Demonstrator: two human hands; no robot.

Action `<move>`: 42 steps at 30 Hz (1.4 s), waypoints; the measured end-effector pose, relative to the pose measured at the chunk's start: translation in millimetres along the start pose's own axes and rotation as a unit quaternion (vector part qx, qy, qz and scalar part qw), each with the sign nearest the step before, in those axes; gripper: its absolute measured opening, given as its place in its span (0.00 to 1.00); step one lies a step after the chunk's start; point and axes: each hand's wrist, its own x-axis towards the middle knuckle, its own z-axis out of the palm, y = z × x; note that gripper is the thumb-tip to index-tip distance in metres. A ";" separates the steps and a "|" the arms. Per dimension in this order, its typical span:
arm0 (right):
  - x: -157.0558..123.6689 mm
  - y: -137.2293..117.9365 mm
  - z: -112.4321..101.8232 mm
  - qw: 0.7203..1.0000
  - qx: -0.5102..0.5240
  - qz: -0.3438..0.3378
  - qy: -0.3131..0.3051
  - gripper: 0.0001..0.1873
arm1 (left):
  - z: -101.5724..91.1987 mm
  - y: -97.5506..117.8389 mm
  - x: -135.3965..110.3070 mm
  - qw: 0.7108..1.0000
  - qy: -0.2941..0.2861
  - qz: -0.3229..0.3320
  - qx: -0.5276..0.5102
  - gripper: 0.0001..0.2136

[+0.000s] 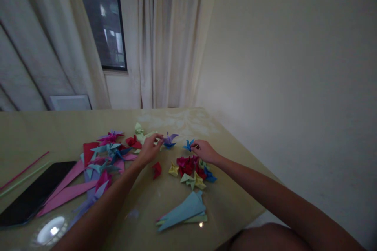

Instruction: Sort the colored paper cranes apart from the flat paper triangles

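My right hand [205, 151] pinches a small blue paper crane [188, 144] by one end between thumb and fingertips. My left hand [151, 150] is closed at the edge of a purple paper crane [170, 138], its fingertips meeting the crane's near side. Under the purple crane lies a darker blue folded piece [169, 146]. Below the hands sits a cluster of crimson folded paper [186, 166], with yellow, green and blue pieces around it. A red folded piece [157, 170] and a yellow one [173, 169] lie apart from the cluster.
Several coloured cranes [109, 150] and pink paper strips [69, 196] crowd the left, beside a black phone-like slab [35, 190] and two thin sticks [26, 169]. Light blue folded papers [184, 210] lie near the front. A wall [279, 86] borders the table's right side.
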 end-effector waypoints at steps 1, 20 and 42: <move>-0.6 -1.1 0.0 1.000 -0.001 -0.001 -0.001 0.10 | 5.5 -1.3 3.2 1.000 -0.009 0.002 -0.002 0.10; -13.3 29.8 -6.0 0.990 0.034 0.100 0.091 0.11 | 33.1 19.0 39.8 0.970 -0.241 0.008 0.015 0.05; -34.9 18.3 2.6 0.981 0.192 0.019 -0.039 0.28 | 3.4 22.1 -79.1 0.986 -0.161 -0.009 0.029 0.27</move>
